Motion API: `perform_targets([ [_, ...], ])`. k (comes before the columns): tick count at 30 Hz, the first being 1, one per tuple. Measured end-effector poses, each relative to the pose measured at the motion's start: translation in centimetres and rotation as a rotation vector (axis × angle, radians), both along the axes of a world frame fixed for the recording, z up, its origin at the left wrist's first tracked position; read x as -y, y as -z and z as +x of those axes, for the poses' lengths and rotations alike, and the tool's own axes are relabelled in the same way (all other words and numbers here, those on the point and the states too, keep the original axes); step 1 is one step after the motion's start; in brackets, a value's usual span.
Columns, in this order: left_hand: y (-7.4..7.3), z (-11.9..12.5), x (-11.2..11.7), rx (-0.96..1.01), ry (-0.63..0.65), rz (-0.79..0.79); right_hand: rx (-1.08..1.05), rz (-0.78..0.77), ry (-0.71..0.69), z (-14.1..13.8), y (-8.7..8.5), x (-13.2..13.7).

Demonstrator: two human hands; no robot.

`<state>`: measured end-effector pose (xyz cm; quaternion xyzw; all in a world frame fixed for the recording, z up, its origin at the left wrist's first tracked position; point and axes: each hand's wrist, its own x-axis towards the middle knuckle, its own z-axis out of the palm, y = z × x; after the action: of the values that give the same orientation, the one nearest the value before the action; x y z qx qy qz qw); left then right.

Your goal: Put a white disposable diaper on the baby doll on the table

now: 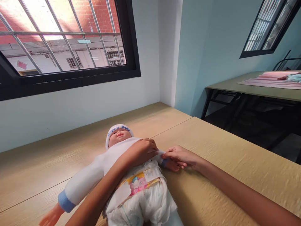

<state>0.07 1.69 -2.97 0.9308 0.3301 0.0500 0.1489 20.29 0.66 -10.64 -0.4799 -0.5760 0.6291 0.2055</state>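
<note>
A baby doll [101, 163] lies on its back on a light wooden table [218, 163], wearing a white long-sleeved top with blue cuffs. It also has a white headband with blue lettering [118, 131] and a white disposable diaper [138, 201] with a colourful printed band. My left hand [143, 151] lies curled over the top at the doll's chest and shoulder. My right hand [178, 157] pinches the sleeve near the doll's small hand [172, 165]. The doll's other arm [80, 185] stretches toward the lower left, its hand blurred.
A barred window [63, 37] fills the upper left wall. A seam crosses the wooden tabletop. To the right stands a second, olive-topped table [249, 88] with a pink cloth [272, 81] and a bundle on it. A smaller barred window [265, 28] sits high on the right wall.
</note>
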Motion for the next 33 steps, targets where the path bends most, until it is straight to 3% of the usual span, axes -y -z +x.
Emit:
perform_targets([
  [9,0.2,0.0,-0.2,-0.011,0.004,0.009,-0.006,0.005,-0.059,0.2,0.2,-0.1],
  [15,0.0,-0.1,0.0,-0.007,0.015,0.005,0.004,0.026,0.16,0.4,0.6,0.2],
  [33,1.0,-0.3,-0.7,0.042,0.038,-0.013,0.019,0.078,0.152,-0.1,0.8,0.2],
])
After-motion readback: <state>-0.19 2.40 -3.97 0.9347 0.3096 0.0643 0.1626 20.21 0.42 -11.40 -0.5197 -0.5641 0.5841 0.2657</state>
